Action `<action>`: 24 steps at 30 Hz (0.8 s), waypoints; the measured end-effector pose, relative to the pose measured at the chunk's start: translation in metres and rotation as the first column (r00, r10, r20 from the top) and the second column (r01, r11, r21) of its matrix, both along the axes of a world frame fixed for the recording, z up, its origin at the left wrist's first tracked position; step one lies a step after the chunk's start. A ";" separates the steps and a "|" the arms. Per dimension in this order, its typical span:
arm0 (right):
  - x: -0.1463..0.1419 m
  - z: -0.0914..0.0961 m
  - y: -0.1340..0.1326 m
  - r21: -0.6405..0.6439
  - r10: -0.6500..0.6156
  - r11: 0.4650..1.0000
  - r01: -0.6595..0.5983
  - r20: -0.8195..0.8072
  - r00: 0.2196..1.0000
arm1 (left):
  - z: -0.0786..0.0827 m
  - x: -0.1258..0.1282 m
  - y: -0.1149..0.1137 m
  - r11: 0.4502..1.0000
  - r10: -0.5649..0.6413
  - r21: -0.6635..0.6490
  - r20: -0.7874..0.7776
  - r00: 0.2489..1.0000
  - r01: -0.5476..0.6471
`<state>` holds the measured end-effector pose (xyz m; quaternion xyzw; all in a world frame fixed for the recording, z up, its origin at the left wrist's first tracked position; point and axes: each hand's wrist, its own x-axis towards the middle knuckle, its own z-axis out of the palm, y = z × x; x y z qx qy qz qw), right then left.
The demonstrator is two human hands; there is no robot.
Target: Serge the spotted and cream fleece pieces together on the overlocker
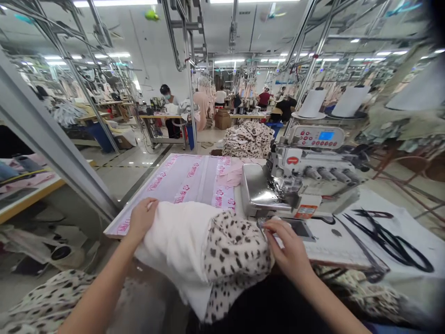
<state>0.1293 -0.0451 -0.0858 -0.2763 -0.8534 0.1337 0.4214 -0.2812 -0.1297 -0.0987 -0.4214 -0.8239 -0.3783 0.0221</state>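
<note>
A piece of plush fabric [177,232], part plain white and part white with dark spots, hangs over the front edge of the sewing table between my hands. At its upper left corner, my left hand [143,215] is closed on the white part, with the fingertips partly hidden. My right hand [287,246] pinches the edge of the spotted part [238,246], just in front of the overlock sewing machine [295,171]. The spotted part is bunched into a rounded fold. Whether the hem there touches the machine's plate cannot be made out.
Black scissors [389,239] and small thread snips [373,213] lie right of the machine. Pink scraps [231,172] rest on the plastic-covered table [187,178]. Behind it stands a heap of spotted fabric [248,139]. A metal post [59,139] slants at left. Other people work farther back.
</note>
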 end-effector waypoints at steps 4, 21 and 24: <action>-0.025 0.006 -0.030 0.003 0.255 0.967 -0.256 0.082 0.963 | 0.007 0.009 -0.003 0.999 -0.045 -0.035 -0.158 0.986 0.040; -0.027 -0.029 -0.030 -0.081 0.089 0.995 -0.063 0.390 0.916 | 0.010 0.039 0.001 0.834 -0.476 -0.327 -0.018 0.879 0.445; -0.012 -0.020 -0.024 -0.147 0.084 0.988 -0.040 0.308 0.948 | 0.021 0.037 -0.005 0.858 -0.456 -0.295 -0.064 0.887 0.420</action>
